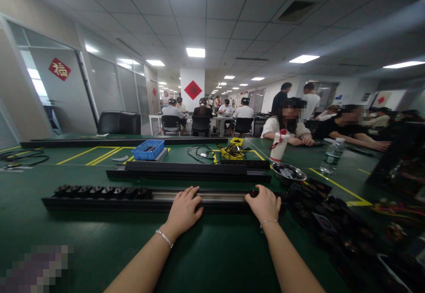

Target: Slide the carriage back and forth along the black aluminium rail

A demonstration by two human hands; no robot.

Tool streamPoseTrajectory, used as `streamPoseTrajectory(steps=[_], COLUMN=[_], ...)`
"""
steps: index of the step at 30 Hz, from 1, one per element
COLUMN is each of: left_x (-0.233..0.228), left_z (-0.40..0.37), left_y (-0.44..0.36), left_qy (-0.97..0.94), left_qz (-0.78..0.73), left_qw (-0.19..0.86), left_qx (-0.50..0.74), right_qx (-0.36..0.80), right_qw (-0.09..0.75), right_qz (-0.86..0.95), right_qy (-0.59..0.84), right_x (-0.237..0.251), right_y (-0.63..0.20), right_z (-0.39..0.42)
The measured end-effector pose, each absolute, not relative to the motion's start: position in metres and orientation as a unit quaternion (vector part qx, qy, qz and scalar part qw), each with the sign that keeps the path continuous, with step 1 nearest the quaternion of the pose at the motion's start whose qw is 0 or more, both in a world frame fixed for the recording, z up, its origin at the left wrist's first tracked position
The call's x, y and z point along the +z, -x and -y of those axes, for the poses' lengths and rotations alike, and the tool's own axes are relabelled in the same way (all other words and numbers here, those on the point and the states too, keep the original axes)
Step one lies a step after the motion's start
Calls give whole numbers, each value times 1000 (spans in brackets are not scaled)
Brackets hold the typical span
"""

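Note:
A long black rail (116, 204) lies across the table in front of me, with a bare metallic channel (222, 197) along its middle. Several small black modules (96, 191) sit in a row at its left end. My left hand (185, 208) rests on the rail's middle, fingers apart and nothing held in them. Toward the rail's right end, my right hand (266, 203) has thumb and fingers closed around a small black module (254, 193), mostly hidden by the hand. Right of that hand, many loose black modules (332, 222) lie in a pile.
Behind the rail lies another black rail (186, 169). Farther back are a blue bin (149, 150), a yellow basket (232, 152) and cables. A metal bowl (288, 172), white cup (278, 147) and water bottle (333, 156) stand at right. Two people sit across the table.

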State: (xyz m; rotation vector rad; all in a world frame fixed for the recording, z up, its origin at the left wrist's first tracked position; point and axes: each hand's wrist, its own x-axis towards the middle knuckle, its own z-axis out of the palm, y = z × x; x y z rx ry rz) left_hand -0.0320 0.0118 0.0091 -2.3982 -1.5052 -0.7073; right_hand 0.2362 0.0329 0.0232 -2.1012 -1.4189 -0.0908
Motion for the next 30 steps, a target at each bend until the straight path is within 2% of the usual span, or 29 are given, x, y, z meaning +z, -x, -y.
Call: streamPoseTrajectory(steps=[30], left_x=[12], left_z=[-10], left_y=[32], left_qy=[816], left_qz=[516], left_qw=[104], left_qx=[-240], right_qx=[-22], right_qw=[315], right_qz=[492], right_qy=[812], right_x=[17], right_y=[-256], right_z=[-28])
